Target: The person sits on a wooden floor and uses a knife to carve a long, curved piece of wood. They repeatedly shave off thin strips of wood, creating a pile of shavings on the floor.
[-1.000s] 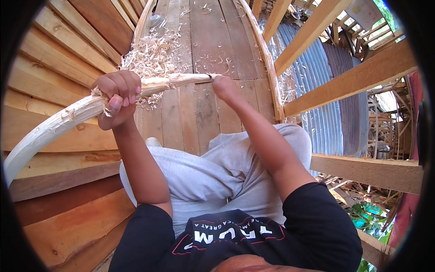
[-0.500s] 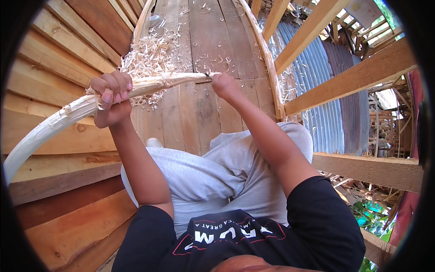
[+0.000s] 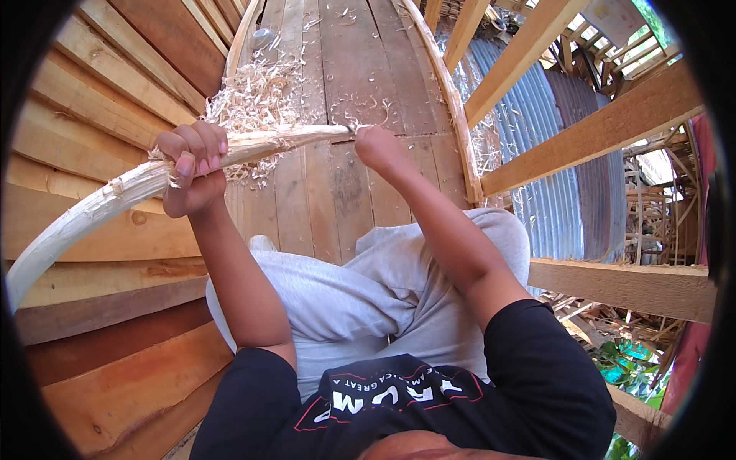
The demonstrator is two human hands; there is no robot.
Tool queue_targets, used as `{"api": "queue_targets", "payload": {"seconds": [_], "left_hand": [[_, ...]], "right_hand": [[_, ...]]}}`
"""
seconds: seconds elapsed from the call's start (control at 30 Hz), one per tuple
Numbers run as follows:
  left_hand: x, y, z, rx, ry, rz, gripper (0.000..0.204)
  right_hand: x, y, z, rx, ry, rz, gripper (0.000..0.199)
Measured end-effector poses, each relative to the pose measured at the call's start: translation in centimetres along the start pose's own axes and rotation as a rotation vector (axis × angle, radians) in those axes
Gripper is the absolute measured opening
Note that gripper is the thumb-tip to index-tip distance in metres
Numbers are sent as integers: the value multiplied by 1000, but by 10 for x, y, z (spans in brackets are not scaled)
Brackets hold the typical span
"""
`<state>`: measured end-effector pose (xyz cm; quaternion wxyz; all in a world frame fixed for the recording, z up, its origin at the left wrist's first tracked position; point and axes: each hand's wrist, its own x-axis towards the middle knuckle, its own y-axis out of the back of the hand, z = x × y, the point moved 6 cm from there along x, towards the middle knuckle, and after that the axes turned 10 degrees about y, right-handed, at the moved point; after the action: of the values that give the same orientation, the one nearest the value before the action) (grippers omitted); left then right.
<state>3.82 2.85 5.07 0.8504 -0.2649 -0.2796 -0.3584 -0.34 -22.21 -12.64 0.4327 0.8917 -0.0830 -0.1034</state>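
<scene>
A long, pale, debarked wooden pole curves in from the left and runs across in front of me to a thin end. My left hand is wrapped around its thicker part, thumb on top. At the thin end is my right hand, closed in a fist. A small dark piece of a knife shows against the wood beside that fist; its handle is hidden in the fingers. Thin curls of wood lie by the pole's tip, and rough peeled fibres stand up near my left hand.
A heap of wood shavings lies on the plank floor beyond the pole. Slatted boards wall my left side. Timber rails stand at right, with corrugated metal sheets beyond. A small clear container sits far left.
My right hand and the knife have shifted very slightly left and down along the pole's thin end. My left hand keeps its grip, moving a little to the right.
</scene>
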Motion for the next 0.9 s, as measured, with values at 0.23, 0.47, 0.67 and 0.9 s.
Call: {"api": "queue_targets", "payload": {"seconds": [0.23, 0.47, 0.67, 0.9], "left_hand": [[0, -7, -4, 16, 9, 28, 18], [-5, -7, -2, 7, -7, -4, 18], [1, -7, -4, -9, 4, 45, 19], [-1, -6, -2, -14, -20, 26, 19]], "right_hand": [[22, -14, 61, -25, -138, 82, 44], [13, -12, 8, 35, -32, 40, 43], [27, -21, 52, -129, 74, 46, 42], [22, -13, 52, -42, -72, 38, 45]]}}
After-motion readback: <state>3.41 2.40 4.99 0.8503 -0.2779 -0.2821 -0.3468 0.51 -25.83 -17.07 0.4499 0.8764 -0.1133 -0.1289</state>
